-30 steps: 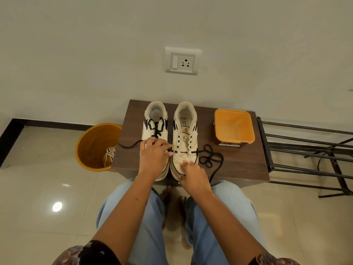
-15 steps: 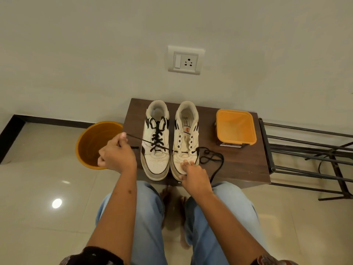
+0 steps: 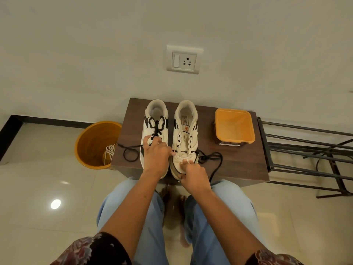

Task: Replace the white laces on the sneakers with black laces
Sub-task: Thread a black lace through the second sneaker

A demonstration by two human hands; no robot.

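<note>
Half a second ago the left hand (image 3: 155,155) was out over the orange bucket (image 3: 95,144), drawing a length of black lace (image 3: 129,153) taut and away from the shoes; now it is back over the left sneaker (image 3: 155,131), and the pulled length lies slack in a loop on the counter (image 3: 238,161) beside that shoe. By my reading the first crossing on the right sneaker (image 3: 184,138) has been drawn through, and the hand has returned to feed the lace on into the next eyelet. Its fingers (image 3: 147,139) lie curled together near the gap between the two shoes, apparently pinching the lace end — though the grip itself is hidden by the knuckles, so I cannot be sure. The right hand (image 3: 193,175) holds the toe of the right sneaker, thumb on top and fingers wrapped under the sole's edge, steadying it. The left sneaker looks fully laced in black; the right one carries one black bar across its lowest eyelets, the rest open, with spare lace coiled to its right. The white laces (image 3: 109,152) lie in the bucket.
</note>
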